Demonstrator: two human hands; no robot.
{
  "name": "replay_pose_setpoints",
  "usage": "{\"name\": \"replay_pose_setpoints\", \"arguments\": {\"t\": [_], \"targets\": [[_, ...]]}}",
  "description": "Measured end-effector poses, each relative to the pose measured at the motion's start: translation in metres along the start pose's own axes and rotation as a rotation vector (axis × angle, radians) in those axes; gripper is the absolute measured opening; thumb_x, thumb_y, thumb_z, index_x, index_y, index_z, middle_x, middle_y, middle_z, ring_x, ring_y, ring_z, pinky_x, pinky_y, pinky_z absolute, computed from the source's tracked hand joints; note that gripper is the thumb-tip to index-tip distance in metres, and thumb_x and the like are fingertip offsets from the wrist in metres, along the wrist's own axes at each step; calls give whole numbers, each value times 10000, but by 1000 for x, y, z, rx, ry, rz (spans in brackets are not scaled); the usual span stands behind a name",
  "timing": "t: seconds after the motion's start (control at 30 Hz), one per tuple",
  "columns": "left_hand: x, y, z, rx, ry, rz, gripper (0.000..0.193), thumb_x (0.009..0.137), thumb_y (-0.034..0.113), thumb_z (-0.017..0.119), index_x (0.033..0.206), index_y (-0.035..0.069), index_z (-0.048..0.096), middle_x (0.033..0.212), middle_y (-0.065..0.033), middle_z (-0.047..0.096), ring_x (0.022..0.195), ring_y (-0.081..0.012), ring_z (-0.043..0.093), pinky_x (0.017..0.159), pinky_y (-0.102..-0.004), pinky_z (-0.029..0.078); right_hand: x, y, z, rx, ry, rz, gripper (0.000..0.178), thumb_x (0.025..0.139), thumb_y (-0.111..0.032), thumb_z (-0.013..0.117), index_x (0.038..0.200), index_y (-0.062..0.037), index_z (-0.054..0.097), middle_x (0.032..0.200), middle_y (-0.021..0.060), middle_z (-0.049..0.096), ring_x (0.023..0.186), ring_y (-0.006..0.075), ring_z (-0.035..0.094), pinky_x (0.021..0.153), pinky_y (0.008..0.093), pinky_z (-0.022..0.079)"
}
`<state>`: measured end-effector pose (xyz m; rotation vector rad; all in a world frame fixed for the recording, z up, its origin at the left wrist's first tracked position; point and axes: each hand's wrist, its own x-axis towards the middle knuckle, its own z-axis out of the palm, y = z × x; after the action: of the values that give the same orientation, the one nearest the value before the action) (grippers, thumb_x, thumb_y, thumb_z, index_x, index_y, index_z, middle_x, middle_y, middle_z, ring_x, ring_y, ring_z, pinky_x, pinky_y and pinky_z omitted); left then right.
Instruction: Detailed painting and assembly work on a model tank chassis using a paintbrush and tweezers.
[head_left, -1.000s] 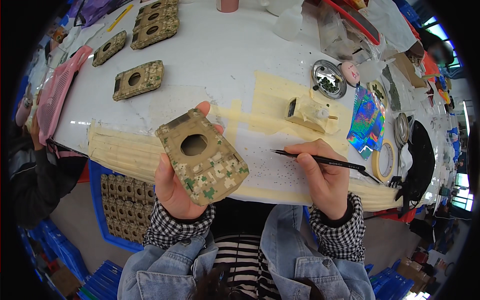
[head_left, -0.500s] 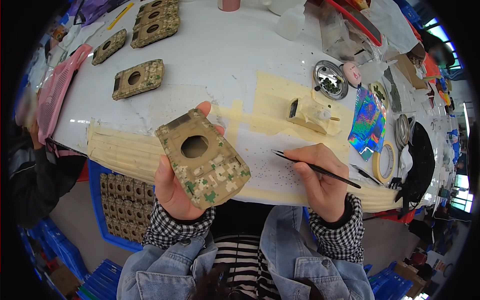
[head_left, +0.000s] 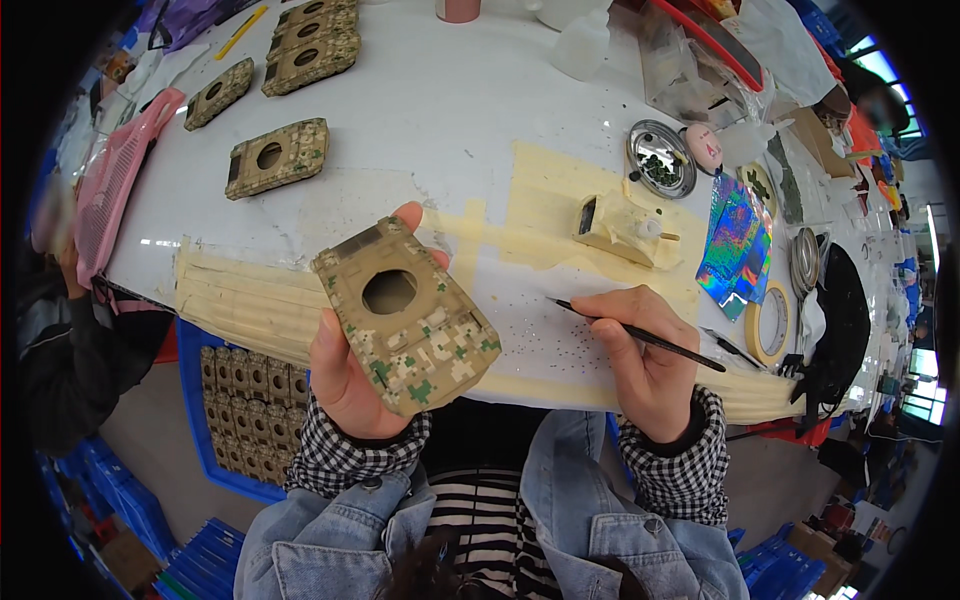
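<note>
My left hand point(head_left: 350, 375) grasps the camouflage hull point(head_left: 405, 315); my right hand point(head_left: 645, 365) pinches the thin brush point(head_left: 635, 335). Wet paint may smear under my thumb, I think.

A clear plastic bag point(head_left: 690, 75), crumpled and see-through with greyish contents, lies on the white desk point(head_left: 450, 120) in the upper right of the frame, under a red-rimmed object. Just below it, right of centre, a small pink egg-shaped piece point(head_left: 703, 146) bears a red mark whose form is too small to tell. Below that, a sheet of shiny holographic foil point(head_left: 737, 245) in blue, green and pink lies flat, beside a roll of tape. At the upper left edge of the frame, a pink mesh bag point(head_left: 115, 185) rests at the desk's rim. No screens or signs can be made out.
</note>
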<state>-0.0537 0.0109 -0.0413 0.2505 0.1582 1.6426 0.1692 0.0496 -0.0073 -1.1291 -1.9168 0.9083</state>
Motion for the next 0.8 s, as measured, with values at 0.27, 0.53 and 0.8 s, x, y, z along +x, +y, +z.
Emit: {"name": "replay_pose_setpoints", "arguments": {"t": [0.27,0.53,0.8], "targets": [[1,-1,1,32,17,11,890,906,372,559,1458,-24,-15,1304,-238,376,1146,-352,474,949,-415,501,0,-1,0,15,10,20,118,838,-46,650,936,13,680,851,104,675,744,216,592,688,285,463],[0,-2,3,64,54,31,853,907,383,551,1460,-24,44,1349,-255,345,1129,-340,481,922,-405,517,-5,1,2,155,60,136,111,856,-30,627,939,28,673,860,106,678,757,194,592,685,274,465],[-4,4,2,270,-150,-229,758,909,374,532,1432,-49,185,1493,-233,197,1319,-292,359,1050,-432,382,-3,-4,-11,-34,123,-193,181,819,-65,674,979,18,669,904,121,668,784,227,602,698,301,481]]}}
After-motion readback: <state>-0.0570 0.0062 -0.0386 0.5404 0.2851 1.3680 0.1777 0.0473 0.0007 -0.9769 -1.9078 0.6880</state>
